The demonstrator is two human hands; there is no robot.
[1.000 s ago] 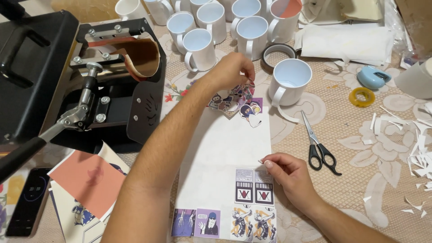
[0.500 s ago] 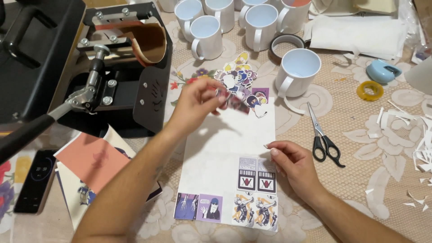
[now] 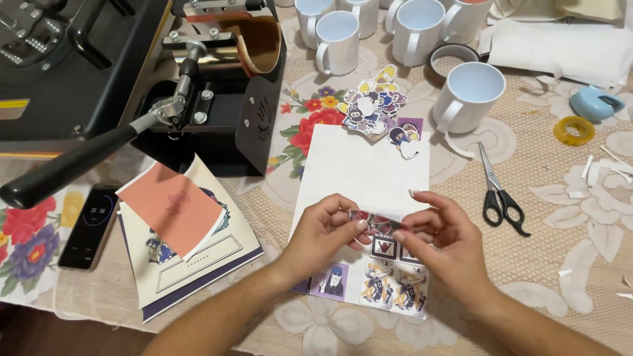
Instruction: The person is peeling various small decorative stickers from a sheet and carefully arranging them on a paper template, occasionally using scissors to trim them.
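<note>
Both hands on one little cutout

Left hand (image 3: 323,231) and right hand (image 3: 443,240) pinch a small printed cutout (image 3: 374,223) between fingertips, right over the white sheet (image 3: 359,175); scissors (image 3: 498,191) nearby.

Two bare forearms enter from the near edge and end in two bare hands. The left hand (image 3: 323,231) and the right hand (image 3: 442,240) wear no gloves, and no rings, watch or bracelet show on the parts in view. No sleeve reaches the wrists; both forearms are uncovered as far as the frame shows them. The fingernails are fairly long and pale, plainest on the right hand's far fingers (image 3: 417,194) and the left thumb.
</note>
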